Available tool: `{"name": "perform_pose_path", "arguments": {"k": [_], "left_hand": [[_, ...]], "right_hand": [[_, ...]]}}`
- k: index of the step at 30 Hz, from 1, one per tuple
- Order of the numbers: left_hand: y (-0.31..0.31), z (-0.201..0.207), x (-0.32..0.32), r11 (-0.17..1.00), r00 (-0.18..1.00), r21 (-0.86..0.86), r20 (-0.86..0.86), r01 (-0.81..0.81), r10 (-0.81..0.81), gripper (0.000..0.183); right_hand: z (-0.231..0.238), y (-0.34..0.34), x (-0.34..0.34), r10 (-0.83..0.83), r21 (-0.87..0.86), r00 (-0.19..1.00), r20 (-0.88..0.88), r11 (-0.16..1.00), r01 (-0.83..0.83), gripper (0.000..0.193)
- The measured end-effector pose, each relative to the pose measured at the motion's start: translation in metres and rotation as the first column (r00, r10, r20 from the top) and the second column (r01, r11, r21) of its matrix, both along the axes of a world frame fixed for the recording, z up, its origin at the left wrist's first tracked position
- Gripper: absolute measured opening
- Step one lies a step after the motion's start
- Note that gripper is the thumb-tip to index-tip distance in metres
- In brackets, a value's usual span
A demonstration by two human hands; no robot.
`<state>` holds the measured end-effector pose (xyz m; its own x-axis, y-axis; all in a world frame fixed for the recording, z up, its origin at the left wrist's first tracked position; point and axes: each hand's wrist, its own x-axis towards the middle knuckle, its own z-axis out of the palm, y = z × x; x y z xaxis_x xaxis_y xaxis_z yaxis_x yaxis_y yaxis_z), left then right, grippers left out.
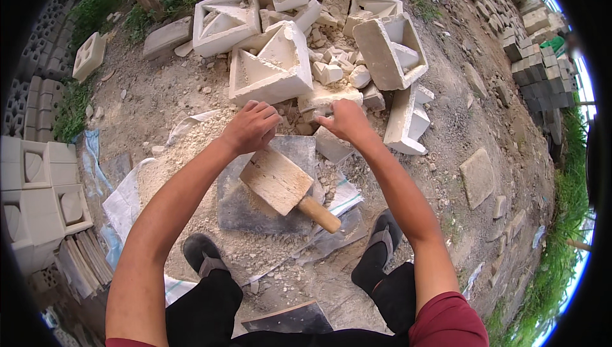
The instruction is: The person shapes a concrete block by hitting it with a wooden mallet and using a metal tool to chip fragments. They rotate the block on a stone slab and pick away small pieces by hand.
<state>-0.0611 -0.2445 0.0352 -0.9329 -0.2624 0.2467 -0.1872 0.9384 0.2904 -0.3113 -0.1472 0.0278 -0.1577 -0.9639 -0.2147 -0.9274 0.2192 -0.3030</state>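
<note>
Over the near edge of a heap of broken pale blocks, my left hand point(255, 124) is closed with its fingers curled; whatever lies inside it is hidden. To its right, my right hand point(346, 119) grips a dusty pale block chunk point(325, 97), thumb toward the left and fingers over its right end. Just below my hands a wooden mallet point(277, 181) rests on a dark flat slab point(245, 210), its round handle pointing to the lower right. Hollow cast blocks point(271, 66) with triangular openings stand directly beyond my hands; another hollow block point(390, 50) leans at the right.
Pale rubble point(182, 165) lies over a white woven sack point(124, 200) at the left. Stacked blocks point(48, 187) line the left side; grey bricks point(542, 79) are piled far right. A flat stone point(477, 178) lies on the dirt. My feet straddle plastic scraps point(335, 235).
</note>
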Motion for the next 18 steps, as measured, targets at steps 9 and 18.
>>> {"name": "perform_pose_path", "arguments": {"k": [9, 18], "left_hand": [[0.019, -0.002, 0.004, 0.998, 0.999, 0.056, -0.022, 0.024, -0.023, 0.013], [0.014, 0.006, -0.019, 0.997, 0.997, 0.078, -0.065, -0.023, 0.028, 0.015]], "right_hand": [[-0.002, 0.024, 0.023, -0.084, 0.077, 0.996, -0.042, 0.993, 0.087, 0.049], [-0.046, 0.049, -0.097, -0.358, -0.103, 0.917, 0.177, 0.920, 0.379, 0.032]]}}
